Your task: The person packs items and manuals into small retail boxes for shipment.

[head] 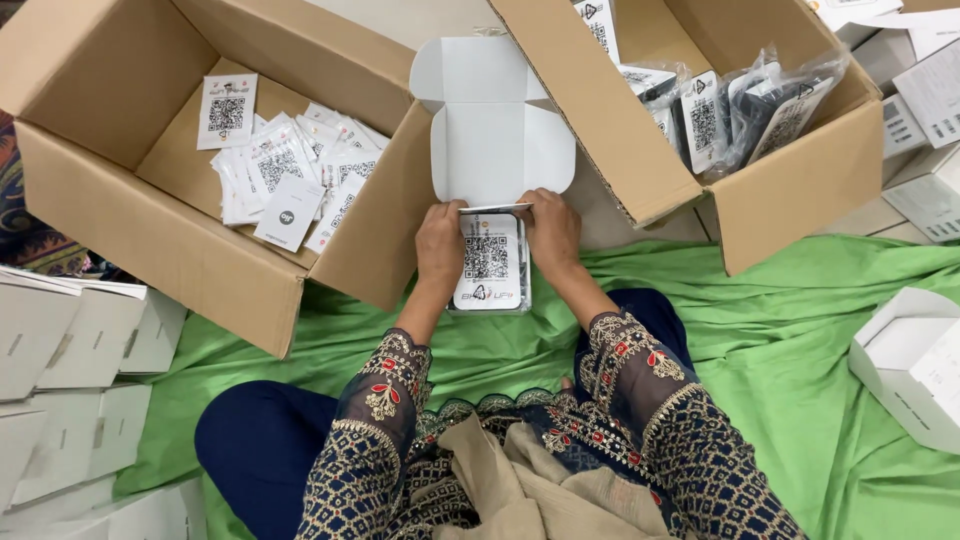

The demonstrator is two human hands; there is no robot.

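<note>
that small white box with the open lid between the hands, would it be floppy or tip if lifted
The small white cardboard box probably feels light and fairly stiff, being thin folded card. Its open lid would likely flop back. Both hands' grip on the sides should steady it.

Matt white card box, brown corrugated cardboard cartons, glossy plastic bags, smooth green cloth.
</note>
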